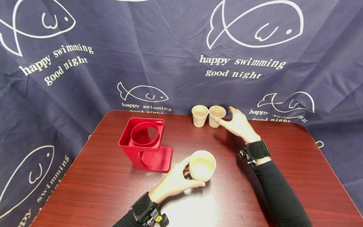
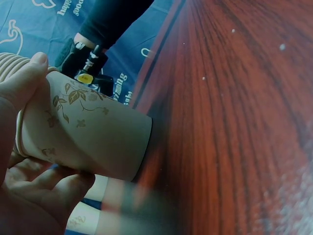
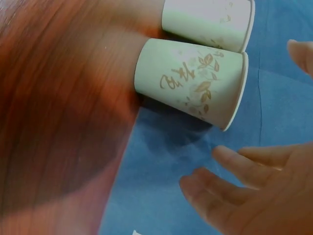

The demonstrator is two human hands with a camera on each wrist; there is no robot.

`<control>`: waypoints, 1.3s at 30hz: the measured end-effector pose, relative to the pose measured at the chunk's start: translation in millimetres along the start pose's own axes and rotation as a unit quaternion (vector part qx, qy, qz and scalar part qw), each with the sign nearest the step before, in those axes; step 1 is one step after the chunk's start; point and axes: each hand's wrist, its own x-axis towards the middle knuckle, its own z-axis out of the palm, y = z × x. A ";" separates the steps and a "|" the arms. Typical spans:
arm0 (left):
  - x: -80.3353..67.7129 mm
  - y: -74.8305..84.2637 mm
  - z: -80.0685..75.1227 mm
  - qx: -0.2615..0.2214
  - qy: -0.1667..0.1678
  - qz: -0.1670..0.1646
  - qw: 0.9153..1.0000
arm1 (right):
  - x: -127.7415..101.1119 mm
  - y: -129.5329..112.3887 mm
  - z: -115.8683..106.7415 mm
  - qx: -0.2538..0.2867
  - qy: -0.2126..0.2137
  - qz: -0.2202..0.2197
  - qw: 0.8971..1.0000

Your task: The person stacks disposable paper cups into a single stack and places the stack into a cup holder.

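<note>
My left hand (image 1: 175, 180) grips a stack of nested paper cups (image 1: 202, 168) near the table's front middle. Several rims show one inside another in the left wrist view, and a brown leaf pattern covers the outer paper cup (image 2: 88, 122). At the back of the table, two single paper cups stand upright side by side, a left one (image 1: 199, 117) and a right one (image 1: 216, 114). Thumb and fingers spread, my right hand (image 1: 239, 124) is around the right side of the right paper cup; in the right wrist view its fingers (image 3: 200, 196) are apart from that cup (image 3: 190, 81).
A red stand (image 1: 133, 156) with a round ring at its top and a flat base is on the left part of the brown wooden table (image 1: 93, 186). Behind the table hangs a dark blue cloth (image 1: 175, 63) with white fish and lettering.
</note>
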 end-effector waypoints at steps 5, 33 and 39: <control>0.4 0.0 0.6 -0.027 -0.001 -0.005 1.000 | 5.3 1.6 7.6 0.025 0.007 0.027 0.999; 1.2 0.7 0.1 -0.022 -0.007 -0.004 1.000 | 25.9 1.9 34.6 0.106 0.023 0.070 0.992; 0.9 0.6 -0.1 -0.012 -0.004 -0.001 1.000 | 25.6 4.9 33.6 0.078 0.040 0.053 0.995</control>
